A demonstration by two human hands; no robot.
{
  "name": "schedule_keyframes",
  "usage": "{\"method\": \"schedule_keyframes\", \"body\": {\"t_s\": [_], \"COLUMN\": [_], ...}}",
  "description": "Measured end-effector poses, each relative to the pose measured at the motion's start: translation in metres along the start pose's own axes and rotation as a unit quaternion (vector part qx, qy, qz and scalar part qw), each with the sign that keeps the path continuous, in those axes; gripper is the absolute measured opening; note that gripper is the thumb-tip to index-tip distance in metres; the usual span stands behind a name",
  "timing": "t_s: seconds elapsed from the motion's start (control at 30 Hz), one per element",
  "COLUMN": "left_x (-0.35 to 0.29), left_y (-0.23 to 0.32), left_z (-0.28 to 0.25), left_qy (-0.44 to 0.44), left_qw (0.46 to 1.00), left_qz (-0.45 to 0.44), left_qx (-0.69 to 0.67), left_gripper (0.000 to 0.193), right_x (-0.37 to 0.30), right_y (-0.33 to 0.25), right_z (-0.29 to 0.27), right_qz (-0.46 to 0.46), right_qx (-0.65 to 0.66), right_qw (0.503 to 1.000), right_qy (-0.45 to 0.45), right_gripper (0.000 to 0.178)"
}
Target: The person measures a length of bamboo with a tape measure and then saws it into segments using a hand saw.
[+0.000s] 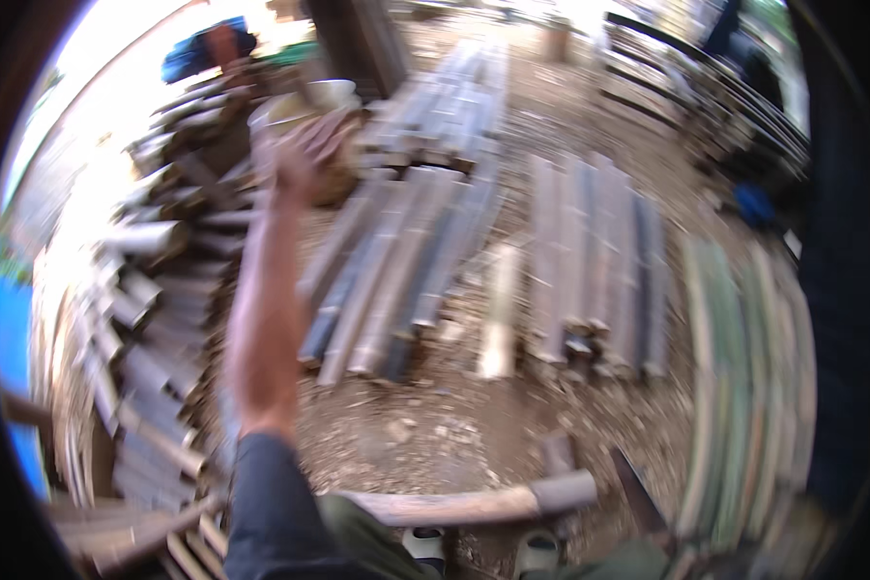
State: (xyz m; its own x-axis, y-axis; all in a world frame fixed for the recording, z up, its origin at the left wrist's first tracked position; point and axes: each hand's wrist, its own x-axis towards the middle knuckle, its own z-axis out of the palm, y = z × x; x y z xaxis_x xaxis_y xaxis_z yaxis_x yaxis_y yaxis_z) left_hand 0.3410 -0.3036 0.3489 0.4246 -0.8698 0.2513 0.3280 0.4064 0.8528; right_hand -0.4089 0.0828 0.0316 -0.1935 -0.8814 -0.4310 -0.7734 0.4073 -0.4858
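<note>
While your left hand [307, 155] stretches out, grip too blurred to tell, pale rounded container [334, 94] just beyond it, long grey-brown bamboo pieces [401, 261] to its right.

Greenish poles [744, 387] lie at right, near a small blue object [752, 205].

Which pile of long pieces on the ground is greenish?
The pile at the picture's lower right: its pieces look green, while the other piles look mostly brown, tan or grey.

Cut poles [401, 271] and chips [401, 428] (littering the ground [501, 440]) show a workshop.
</note>
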Motion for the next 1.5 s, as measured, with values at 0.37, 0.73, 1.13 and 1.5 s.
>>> {"method": "schedule_keyframes", "body": {"t_s": [0.37,0.73,1.13,1.5], "left_x": [-0.503,-0.399,-0.401,-0.381], "left_y": [-0.269,-0.244,-0.292,-0.299], "left_z": [0.041,0.016,-0.026,-0.007], "left_qy": [-0.535,-0.387,-0.26,-0.244], "left_qw": [0.506,0.561,0.503,0.483], "left_qz": [-0.261,-0.127,-0.108,-0.181], "left_qx": [0.624,0.72,0.817,0.821], "left_gripper": [0.128,0.098,0.074,0.064], "right_x": [-0.09,0.011,0.198,0.186], "right_y": [0.098,0.18,0.237,0.216], "right_z": [0.003,-0.11,-0.353,-0.346], "right_qz": [0.085,0.081,0.367,0.243], "right_qx": [0.102,-0.157,-0.161,-0.198], "right_qw": [0.987,0.904,0.885,0.911], "right_qy": [0.095,0.39,0.237,0.27], "right_gripper": [0.047,0.07,0.107,0.09]}}
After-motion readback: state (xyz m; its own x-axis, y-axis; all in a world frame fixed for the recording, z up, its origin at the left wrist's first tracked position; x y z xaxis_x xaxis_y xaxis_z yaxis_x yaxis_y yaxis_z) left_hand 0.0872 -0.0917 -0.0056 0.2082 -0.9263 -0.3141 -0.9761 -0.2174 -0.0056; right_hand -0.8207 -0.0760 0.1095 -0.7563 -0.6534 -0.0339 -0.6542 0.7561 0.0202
